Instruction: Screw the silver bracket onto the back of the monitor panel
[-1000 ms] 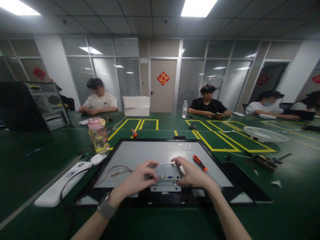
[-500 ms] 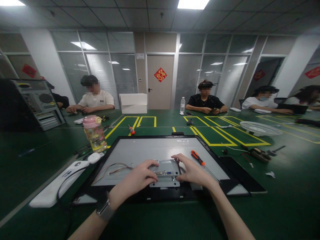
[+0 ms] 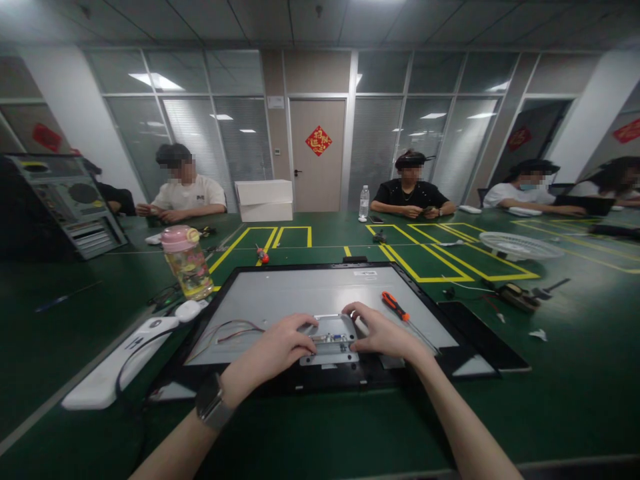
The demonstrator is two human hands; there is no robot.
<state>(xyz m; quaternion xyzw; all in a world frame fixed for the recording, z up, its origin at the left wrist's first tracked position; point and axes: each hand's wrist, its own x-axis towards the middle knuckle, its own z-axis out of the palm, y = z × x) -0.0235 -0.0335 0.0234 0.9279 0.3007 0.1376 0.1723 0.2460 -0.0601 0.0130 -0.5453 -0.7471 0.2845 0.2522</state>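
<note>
A monitor panel (image 3: 300, 287) lies flat on the table, its grey metal back up inside a black frame. Near its front edge is a metal bracket (image 3: 330, 359) carrying a small board with a blue port. My left hand (image 3: 287, 339) grips the bracket's left side between thumb and fingers. On the opposite side, my right hand (image 3: 377, 331) holds the bracket's right edge, with the index finger on its far corner. A screwdriver (image 3: 396, 307) with an orange and black handle rests on the panel to the right. Thin wires (image 3: 235, 325) lie left of my left hand.
A pink-lidded bottle (image 3: 186, 267) and a white power bank (image 3: 117, 360) with a cable stand left of the panel. To the right lies a black phone-like slab (image 3: 483, 337). A computer case (image 3: 65, 203) is at the far left. Several people sit across the green table (image 3: 320, 433).
The camera view has tilted slightly downward. Both hands stay at the bracket, with its near edge looking a little higher in the picture. The person at the back left has raised a hand.
</note>
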